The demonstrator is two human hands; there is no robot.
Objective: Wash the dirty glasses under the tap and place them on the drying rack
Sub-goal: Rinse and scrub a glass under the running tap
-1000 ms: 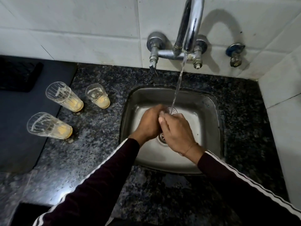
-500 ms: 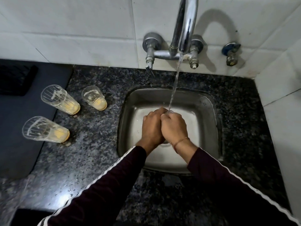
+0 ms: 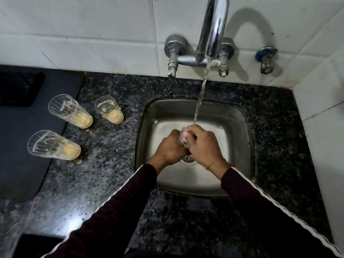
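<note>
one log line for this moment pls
step: rinsing | both hands, left hand and right hand, grip glass under tap stream over sink | three dirty glasses on counter

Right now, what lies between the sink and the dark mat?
In the head view, three dirty glasses stand on granite counter between sink and mat.

No text, label, brand, number or sign could be read anywhere in the view, on any surface or object.

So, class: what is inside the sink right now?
Inside the sink: both hands, left hand and right hand, holding a glass under the running water. The drain shows partly; the hands cover most of the glass.
</note>
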